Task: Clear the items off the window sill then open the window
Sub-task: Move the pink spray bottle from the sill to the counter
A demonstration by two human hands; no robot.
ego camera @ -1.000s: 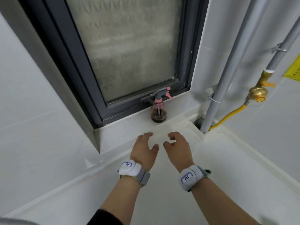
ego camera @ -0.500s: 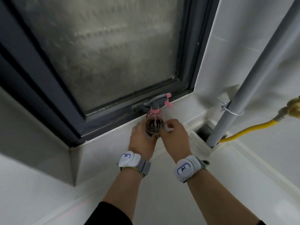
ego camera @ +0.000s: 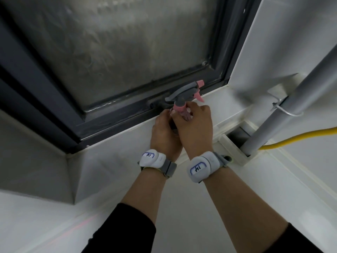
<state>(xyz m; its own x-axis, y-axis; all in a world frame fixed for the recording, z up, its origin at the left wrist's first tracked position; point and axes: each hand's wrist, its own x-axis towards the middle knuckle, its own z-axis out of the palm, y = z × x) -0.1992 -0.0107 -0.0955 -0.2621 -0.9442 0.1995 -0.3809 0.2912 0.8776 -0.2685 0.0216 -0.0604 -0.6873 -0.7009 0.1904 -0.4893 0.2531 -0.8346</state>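
A small spray bottle (ego camera: 179, 108) with a grey and pink trigger head is standing at the far edge of a white window sill (ego camera: 127, 143), right against the dark lower frame of the window (ego camera: 116, 57), and both hands are closing around it. The left hand (ego camera: 164, 136) is wrapping the bottle's left side, and the right hand (ego camera: 195, 128) is curling over its neck and right side, fingers pressed onto the pink collar (the body of the bottle is mostly hidden behind the hands, so whether it is sitting on the sill or just lifting off cannot be told). The likely trouble: the trigger head is sitting very close to the frame and could catch on it as the bottle is coming up, and a finger slipping onto the pink lever could be squirting liquid over the glass. The sill is smooth, glossy and white, with nothing else showing on it. The window is shut, its frosted pane letting in dull grey light. To the right, a grey pipe (ego camera: 284, 114) is running up the white tiled wall through a metal clip, and a yellow hose (ego camera: 299, 137) is entering beside it near a boxed opening. Both wrists are wearing white and grey bands (ego camera: 202, 166).
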